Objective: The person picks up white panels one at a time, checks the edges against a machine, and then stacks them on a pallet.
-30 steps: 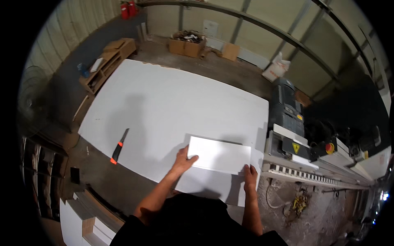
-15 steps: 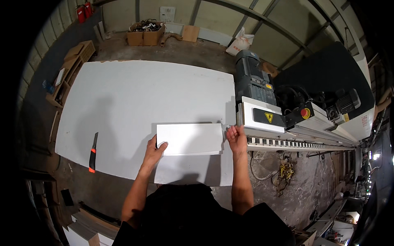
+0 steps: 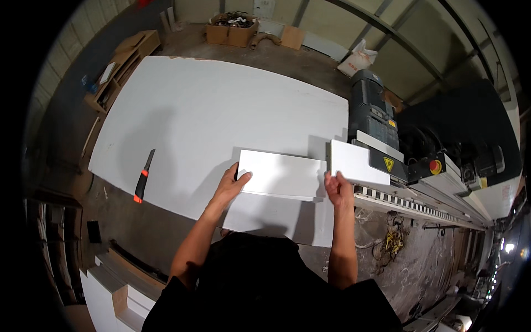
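Observation:
I hold a small white rectangular panel [image 3: 283, 175] flat in front of me, a little above a second white panel [image 3: 279, 218] that lies under it. My left hand [image 3: 229, 185] grips the held panel's left end, thumb on top. My right hand [image 3: 336, 188] grips its right end, close to the machine [image 3: 387, 152]. Both panels rest over the near edge of a large white board [image 3: 221, 110] on the floor.
An orange-and-black knife [image 3: 144, 176] lies on the large board's left edge. A machine with a dark motor, a red button [image 3: 436, 165] and a roller rail [image 3: 409, 205] stands at right. Cardboard boxes [image 3: 232, 30] sit at the back, stacked white panels [image 3: 108, 293] at lower left.
The held panel has shifted right toward the machine, and its right end now sits beside the machine's white plate. My view has turned slightly.

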